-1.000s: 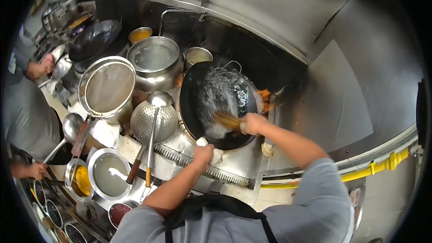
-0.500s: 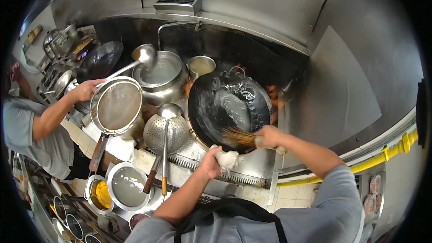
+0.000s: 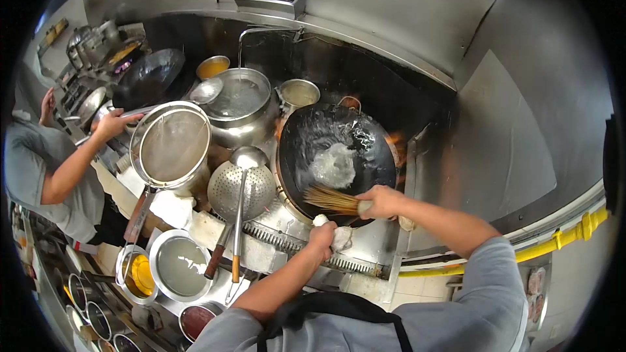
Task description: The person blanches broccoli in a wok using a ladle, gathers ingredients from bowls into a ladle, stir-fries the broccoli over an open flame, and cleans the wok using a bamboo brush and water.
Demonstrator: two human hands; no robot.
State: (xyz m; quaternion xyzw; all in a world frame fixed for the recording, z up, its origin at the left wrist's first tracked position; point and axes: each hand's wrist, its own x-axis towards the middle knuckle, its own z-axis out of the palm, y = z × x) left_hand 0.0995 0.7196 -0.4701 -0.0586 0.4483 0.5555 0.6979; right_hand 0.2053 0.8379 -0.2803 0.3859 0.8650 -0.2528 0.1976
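A black wok [image 3: 297, 150] with moving water in it sits over a burner, with orange flame showing at its sides. My right hand [image 3: 383, 203] is closed on the handle end of a bamboo brush [image 3: 331, 200], whose bristles are inside the wok near its front edge. At the wok's near rim my left hand [image 3: 322, 237] grips a whitish cloth [image 3: 341, 238], part of which bulges out beside the fingers. Left of the wok lie a perforated skimmer [image 3: 223, 192] and a steel ladle [image 3: 248, 157].
A co-worker's hand [image 3: 111, 125] at the left holds a ladle [image 3: 207, 91] over a large pot [image 3: 251, 117]. A round strainer [image 3: 151, 186], a bowl of cloudy liquid [image 3: 155, 274] and a yellow-filled container [image 3: 151, 294] stand left. A yellow pipe [image 3: 574, 230] runs right.
The brush has swept over the wok's near side and the water has swirled. The co-worker's ladle came in over the large pot and now sits lower. The camera view has shifted slightly.
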